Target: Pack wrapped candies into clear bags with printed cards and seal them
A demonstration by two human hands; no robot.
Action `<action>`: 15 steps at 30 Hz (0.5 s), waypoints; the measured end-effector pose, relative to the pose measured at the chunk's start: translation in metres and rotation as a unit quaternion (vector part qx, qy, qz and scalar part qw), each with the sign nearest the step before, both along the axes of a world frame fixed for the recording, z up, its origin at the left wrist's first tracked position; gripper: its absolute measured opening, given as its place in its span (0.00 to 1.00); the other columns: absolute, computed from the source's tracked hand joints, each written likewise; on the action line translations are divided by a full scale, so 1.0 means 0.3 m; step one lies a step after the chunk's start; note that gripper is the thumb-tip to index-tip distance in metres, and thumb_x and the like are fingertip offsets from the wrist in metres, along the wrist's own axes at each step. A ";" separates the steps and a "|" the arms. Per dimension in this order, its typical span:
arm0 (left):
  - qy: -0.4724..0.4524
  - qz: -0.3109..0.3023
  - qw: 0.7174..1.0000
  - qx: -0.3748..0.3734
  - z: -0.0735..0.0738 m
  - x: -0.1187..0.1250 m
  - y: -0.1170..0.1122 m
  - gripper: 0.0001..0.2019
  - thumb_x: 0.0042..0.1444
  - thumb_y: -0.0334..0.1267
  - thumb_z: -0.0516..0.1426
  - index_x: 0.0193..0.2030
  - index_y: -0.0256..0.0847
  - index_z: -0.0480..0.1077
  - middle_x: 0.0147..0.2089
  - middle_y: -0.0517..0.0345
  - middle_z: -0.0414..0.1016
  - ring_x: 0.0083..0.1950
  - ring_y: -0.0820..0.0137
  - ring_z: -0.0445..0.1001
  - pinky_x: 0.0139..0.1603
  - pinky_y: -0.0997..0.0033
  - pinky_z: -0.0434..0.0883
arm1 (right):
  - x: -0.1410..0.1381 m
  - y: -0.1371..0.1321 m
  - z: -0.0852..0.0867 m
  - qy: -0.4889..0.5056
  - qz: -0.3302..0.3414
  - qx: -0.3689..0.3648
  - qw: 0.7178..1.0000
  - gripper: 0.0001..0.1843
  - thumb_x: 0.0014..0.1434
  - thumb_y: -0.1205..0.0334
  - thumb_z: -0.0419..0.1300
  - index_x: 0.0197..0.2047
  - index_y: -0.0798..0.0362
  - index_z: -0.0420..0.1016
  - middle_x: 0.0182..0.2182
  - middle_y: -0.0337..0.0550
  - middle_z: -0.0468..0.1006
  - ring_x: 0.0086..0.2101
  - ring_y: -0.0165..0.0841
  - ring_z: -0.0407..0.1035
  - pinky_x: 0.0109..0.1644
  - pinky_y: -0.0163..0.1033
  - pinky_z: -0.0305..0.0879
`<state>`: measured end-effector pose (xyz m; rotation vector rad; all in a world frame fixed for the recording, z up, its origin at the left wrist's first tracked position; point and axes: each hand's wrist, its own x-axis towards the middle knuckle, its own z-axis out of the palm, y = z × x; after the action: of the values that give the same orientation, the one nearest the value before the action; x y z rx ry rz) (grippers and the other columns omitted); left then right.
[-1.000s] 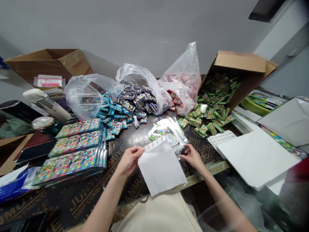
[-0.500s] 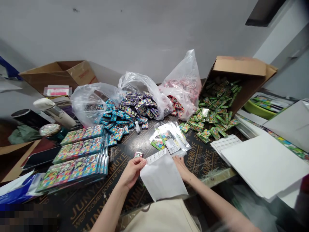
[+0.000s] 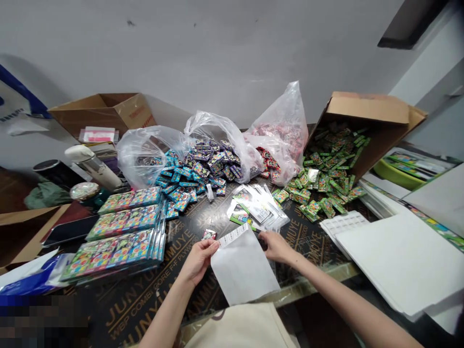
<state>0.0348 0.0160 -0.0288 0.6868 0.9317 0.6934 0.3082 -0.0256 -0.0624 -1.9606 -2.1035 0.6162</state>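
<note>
My left hand (image 3: 200,258) pinches the upper left corner of a white sheet (image 3: 244,270). Along the sheet's top edge runs a row of small printed oval labels. Beside its upper right edge is my right hand (image 3: 277,247), thumb and fingers drawn together. What they pinch, if anything, I cannot make out. Just beyond both hands lie clear plastic sleeves (image 3: 270,205), with a green printed card (image 3: 239,215) among them. One small wrapped packet (image 3: 209,234) rests near my left fingertips.
Packets spill across the table: blue (image 3: 179,181), purple (image 3: 217,157), red (image 3: 268,162) and green (image 3: 326,186), partly from plastic bags and a tipped cardboard box (image 3: 369,106). Filled colourful packs (image 3: 119,246) are stacked left, near a flask (image 3: 94,166). White sheets (image 3: 398,256) lie right.
My right hand has drawn back from the clear sleeves to beside the white sheet's edge. The sleeves look more fanned out. My left hand keeps its hold, and the view has shifted slightly.
</note>
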 end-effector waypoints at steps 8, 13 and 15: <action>0.025 -0.009 0.999 0.021 -0.005 0.073 0.018 0.14 0.36 0.41 0.66 0.23 0.34 0.69 0.20 0.62 0.68 0.20 0.79 0.63 0.22 0.79 0.61 | 0.133 0.005 0.030 0.099 -0.021 -0.016 0.995 0.10 0.49 0.57 0.57 0.25 0.55 0.67 0.21 0.36 0.69 0.25 0.29 0.62 0.29 0.33 0.55; 0.081 0.034 0.994 0.062 -0.100 0.326 0.044 0.15 0.34 0.43 0.66 0.22 0.34 0.69 0.18 0.62 0.68 0.18 0.77 0.63 0.19 0.78 0.60 | 0.507 0.009 0.225 0.307 -0.271 0.255 0.876 0.18 0.50 0.51 0.57 0.41 0.53 0.67 0.26 0.40 0.71 0.26 0.31 0.65 0.30 0.36 0.61; 0.101 0.044 0.991 0.070 -0.149 0.427 0.050 0.14 0.34 0.42 0.66 0.20 0.35 0.68 0.16 0.63 0.67 0.17 0.76 0.62 0.17 0.77 0.59 | 0.568 -0.023 0.285 0.348 -0.258 0.246 0.867 0.20 0.48 0.51 0.60 0.42 0.52 0.69 0.27 0.41 0.73 0.27 0.31 0.66 0.32 0.37 0.62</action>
<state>0.1629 0.0311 -0.0735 0.8550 1.1118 0.7829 0.4786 -0.0324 0.0230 -1.5649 -1.0938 0.4989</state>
